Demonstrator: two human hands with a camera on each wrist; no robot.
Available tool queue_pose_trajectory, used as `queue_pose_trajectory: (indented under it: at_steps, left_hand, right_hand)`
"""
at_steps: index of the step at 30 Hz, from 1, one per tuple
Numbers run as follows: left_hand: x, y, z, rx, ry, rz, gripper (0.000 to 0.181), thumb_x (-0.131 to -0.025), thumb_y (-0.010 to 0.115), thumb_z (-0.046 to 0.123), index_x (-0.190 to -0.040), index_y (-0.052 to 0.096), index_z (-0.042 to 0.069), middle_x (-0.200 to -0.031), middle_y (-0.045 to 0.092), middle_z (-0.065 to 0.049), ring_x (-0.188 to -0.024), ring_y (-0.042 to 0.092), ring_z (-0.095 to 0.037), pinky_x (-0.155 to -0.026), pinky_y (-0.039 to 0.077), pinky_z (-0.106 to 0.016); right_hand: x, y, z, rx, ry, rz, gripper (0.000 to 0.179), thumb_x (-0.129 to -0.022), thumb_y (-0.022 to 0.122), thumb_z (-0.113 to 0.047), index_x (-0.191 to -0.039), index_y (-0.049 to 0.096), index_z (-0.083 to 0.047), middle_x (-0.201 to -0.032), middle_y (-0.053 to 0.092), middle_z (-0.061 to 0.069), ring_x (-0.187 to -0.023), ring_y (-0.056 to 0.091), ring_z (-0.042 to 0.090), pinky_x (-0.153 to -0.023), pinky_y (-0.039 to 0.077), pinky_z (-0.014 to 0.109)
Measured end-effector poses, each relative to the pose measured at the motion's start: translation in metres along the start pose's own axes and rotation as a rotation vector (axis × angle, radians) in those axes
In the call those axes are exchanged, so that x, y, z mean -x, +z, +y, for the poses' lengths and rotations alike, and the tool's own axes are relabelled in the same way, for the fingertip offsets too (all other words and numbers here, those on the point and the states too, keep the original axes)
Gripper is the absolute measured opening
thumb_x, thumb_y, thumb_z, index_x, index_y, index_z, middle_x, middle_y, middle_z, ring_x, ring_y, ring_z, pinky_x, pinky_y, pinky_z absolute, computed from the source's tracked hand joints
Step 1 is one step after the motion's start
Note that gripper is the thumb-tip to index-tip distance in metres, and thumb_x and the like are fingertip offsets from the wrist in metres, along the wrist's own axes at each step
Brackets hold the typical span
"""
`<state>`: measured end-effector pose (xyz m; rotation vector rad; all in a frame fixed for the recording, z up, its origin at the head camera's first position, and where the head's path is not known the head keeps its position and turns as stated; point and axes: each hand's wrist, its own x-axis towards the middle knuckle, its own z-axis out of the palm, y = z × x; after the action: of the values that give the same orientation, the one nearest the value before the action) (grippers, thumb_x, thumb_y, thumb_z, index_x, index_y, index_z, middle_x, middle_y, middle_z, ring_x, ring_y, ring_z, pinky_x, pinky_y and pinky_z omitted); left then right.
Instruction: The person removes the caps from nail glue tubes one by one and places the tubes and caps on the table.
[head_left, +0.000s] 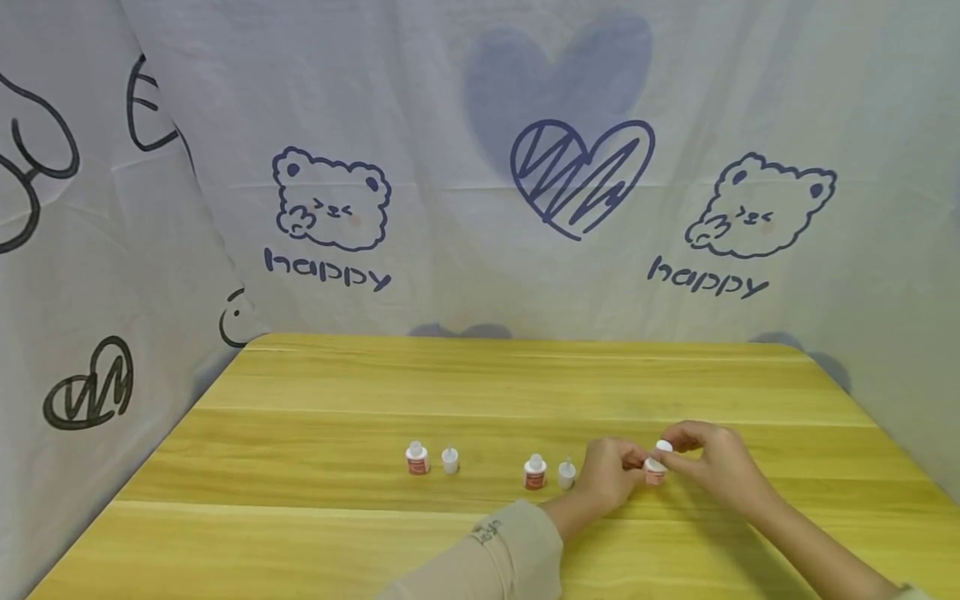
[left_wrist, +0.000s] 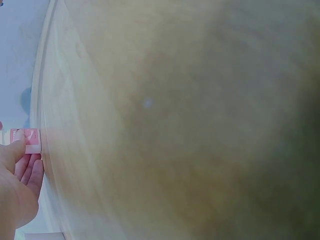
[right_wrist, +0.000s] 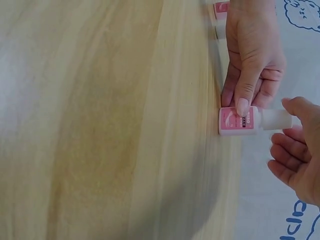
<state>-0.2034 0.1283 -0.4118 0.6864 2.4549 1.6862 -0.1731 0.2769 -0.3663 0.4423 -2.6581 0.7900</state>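
My left hand [head_left: 604, 473] pinches a small white bottle [right_wrist: 238, 120] by its pink label, the thumb lying over the print in the right wrist view. The bottle stands upright on the table near the right side. From the other side, my right hand [head_left: 722, 463] holds its white cap [right_wrist: 276, 120] between thumb and fingers. The cap sits at the bottle's neck; whether it is loose or screwed on is not clear. In the left wrist view, only part of the pink label [left_wrist: 33, 136] shows beside the fingers.
Left of my hands stand two similar uncapped bottles [head_left: 417, 459] [head_left: 535, 473]. Beside each is an upturned white cap [head_left: 450, 461] [head_left: 567, 475] with a thin stem pointing up. A printed white cloth [head_left: 450, 250] hangs behind the wooden table [head_left: 337, 542].
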Motion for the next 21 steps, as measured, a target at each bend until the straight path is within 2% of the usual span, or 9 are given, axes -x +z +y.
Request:
queue_pose_trajectory:
  at_steps: [5,14,21]
  left_hand:
    - [0.0003,0.0004,-0.0003,-0.009,0.024,-0.004,0.014,-0.073,0.071,0.011,-0.083,0.071,0.001,-0.079,0.072,-0.007,-0.069,0.066,-0.003,-0.059,0.046,-0.005]
    - [0.0019,-0.0011,0.0019,-0.022,0.005,-0.015,0.011,-0.077,0.069,0.006,-0.085,0.07,0.0,-0.081,0.072,-0.007,-0.072,0.066,-0.004,-0.061,0.047,-0.006]
    - [0.0016,-0.0015,0.0006,-0.039,0.033,-0.014,0.013,-0.075,0.07,0.011,-0.084,0.071,0.001,-0.08,0.072,-0.006,-0.07,0.066,-0.003,-0.059,0.046,-0.005]
  right_hand:
    - [-0.0002,0.0006,-0.0013,0.013,0.031,0.001,0.008,-0.073,0.074,-0.015,-0.074,0.066,-0.016,-0.071,0.066,-0.007,-0.068,0.06,0.003,-0.063,0.054,0.029]
    - [-0.0024,-0.0018,-0.0032,-0.001,0.031,-0.023,0.007,-0.075,0.073,-0.017,-0.074,0.067,-0.013,-0.072,0.067,-0.004,-0.067,0.062,0.007,-0.062,0.054,0.031]
    - [-0.0029,-0.003,-0.0027,-0.011,0.004,-0.045,0.004,-0.075,0.072,-0.012,-0.076,0.068,-0.011,-0.074,0.068,-0.002,-0.066,0.061,0.003,-0.062,0.054,0.028]
